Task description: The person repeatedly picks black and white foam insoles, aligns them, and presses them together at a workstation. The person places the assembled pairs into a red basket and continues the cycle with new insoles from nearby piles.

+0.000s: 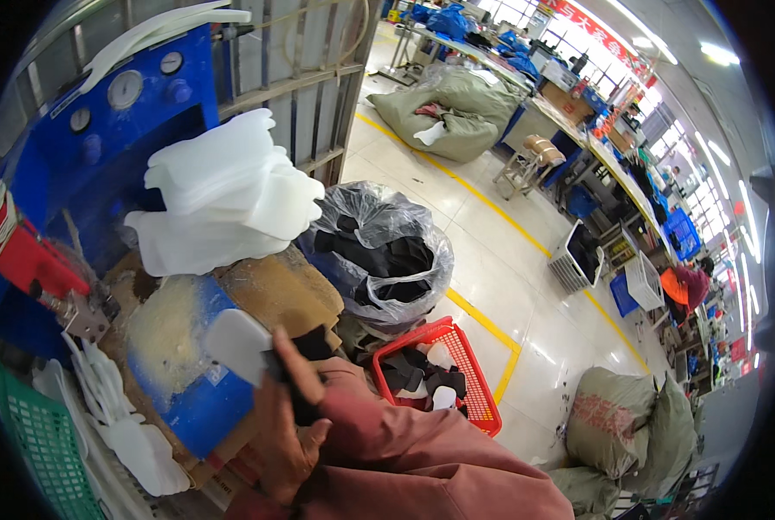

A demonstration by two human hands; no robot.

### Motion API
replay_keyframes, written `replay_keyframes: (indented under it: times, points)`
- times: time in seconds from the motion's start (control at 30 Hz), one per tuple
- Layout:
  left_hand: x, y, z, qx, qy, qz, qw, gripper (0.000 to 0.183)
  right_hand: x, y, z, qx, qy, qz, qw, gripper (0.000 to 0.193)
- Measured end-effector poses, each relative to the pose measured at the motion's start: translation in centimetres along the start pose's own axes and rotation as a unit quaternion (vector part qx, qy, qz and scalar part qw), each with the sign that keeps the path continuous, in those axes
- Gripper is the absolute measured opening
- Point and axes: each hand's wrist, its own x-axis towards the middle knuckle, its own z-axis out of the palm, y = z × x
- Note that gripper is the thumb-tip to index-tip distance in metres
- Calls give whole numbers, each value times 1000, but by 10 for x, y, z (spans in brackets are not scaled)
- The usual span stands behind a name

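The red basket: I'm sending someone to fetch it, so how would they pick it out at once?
Start at the blue machine with round gauges, then go right past the clear plastic sack of black pieces. The red basket sits on the floor just below it, the only red mesh crate, holding black and white pieces.

Left hand (285,425): raised at lower centre, fingers curled in a grip, thumb up.
Sleeve (405,459): pinkish-red, covering the forearm.
Right hand: hidden.
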Motion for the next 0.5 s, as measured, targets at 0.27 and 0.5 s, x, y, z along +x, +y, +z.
replay_keyframes:
  times: [0.27, 0.5]
  points:
    - [24, 29, 46, -203, -172, 57, 962, 32, -23, 69, -210, 164, 314, 79, 932, 81]
    - [25, 4, 55, -230, -192, -95, 949, 16, -129, 190, -409, -140, 290, 272, 907, 70]
